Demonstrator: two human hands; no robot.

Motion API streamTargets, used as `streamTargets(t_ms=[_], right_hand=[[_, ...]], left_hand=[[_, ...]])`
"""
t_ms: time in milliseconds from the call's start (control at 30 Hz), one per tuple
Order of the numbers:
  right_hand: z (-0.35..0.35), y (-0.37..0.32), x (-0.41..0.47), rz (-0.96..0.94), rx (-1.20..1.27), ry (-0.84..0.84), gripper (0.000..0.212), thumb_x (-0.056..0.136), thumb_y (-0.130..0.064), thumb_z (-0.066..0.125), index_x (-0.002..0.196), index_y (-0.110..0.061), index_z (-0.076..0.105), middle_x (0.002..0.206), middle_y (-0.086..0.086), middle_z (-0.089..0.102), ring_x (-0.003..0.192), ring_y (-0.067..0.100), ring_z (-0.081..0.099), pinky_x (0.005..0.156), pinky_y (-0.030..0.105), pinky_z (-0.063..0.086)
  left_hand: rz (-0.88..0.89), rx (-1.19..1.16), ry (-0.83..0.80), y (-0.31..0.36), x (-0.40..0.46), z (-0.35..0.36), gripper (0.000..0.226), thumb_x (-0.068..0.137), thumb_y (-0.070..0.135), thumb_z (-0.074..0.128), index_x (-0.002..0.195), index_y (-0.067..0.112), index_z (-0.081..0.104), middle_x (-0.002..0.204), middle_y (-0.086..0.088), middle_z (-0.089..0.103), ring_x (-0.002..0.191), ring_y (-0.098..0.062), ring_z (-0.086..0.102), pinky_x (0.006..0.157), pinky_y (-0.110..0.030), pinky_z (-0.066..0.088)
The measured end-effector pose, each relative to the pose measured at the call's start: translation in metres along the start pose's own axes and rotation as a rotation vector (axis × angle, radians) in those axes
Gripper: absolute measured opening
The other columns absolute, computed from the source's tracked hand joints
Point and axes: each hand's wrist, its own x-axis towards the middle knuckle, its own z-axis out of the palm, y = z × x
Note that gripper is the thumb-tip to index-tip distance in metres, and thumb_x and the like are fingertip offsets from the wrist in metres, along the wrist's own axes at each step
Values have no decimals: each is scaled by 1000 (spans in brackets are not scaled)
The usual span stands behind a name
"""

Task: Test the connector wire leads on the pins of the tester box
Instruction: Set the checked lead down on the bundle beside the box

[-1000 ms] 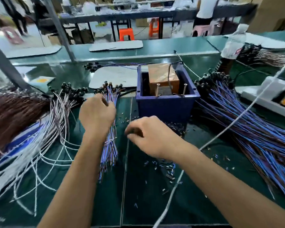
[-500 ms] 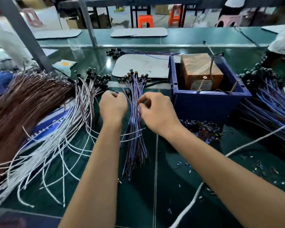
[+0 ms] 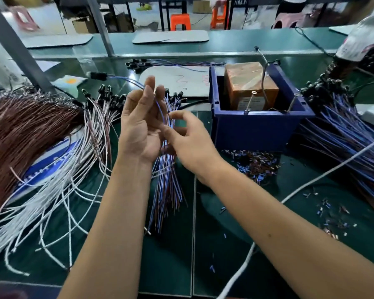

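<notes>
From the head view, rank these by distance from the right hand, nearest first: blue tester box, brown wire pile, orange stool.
From the right hand:
1. Blue tester box, just to its right on the bench.
2. Brown wire pile, far left of the bench, beyond the left hand.
3. Orange stool, on the floor behind the bench.

Orange stools [image 3: 180,21] & cardboard boxes [image 3: 83,25] behind green bench [image 3: 235,43].
</notes>
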Motion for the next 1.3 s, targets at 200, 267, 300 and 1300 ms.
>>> streamTargets(t_ms=[200, 267, 300, 1300], right_hand=[[-37, -22, -4, -26, 40, -159, 7, 103, -4, 60, 103, -1, 67, 66, 5, 70, 60, 17, 65, 64, 32, 60], [-49, -32, -8, -126, 36, -162, 11, 103, -1, 59, 108, 4, 68, 68, 6, 68, 58, 13, 62, 60, 26, 56], [-54, -37, -10, -171, 31, -161, 13, 103, 0, 59, 109, 4, 69, 69, 7, 68, 59, 12, 61, 60, 24, 55], [-175, 33, -59, -576, -696, 327, 5, 92, -9, 75, 89, -9, 80, 80, -12, 72, 71, 2, 65, 67, 15, 49]], left_hand=[[-6, -202, -45, 13, -2, -1, 20, 89, 11, 62, 107, 14, 68, 92, 0, 80, 83, -19, 76, 71, -27, 62], [-3, -212, -16, 15, 0, -4, 20, 103, 18, 53, 102, 14, 73, 90, -1, 80, 81, -21, 76, 71, -29, 61], [-3, -223, -11, 15, 1, -7, 30, 108, 22, 48, 98, 12, 75, 89, -1, 80, 82, -22, 76, 71, -30, 61], [458, 1737, -618, -112, -58, 45, 22, 99, 25, 52, 108, 17, 70, 88, -5, 74, 85, -34, 68, 70, -47, 52]])
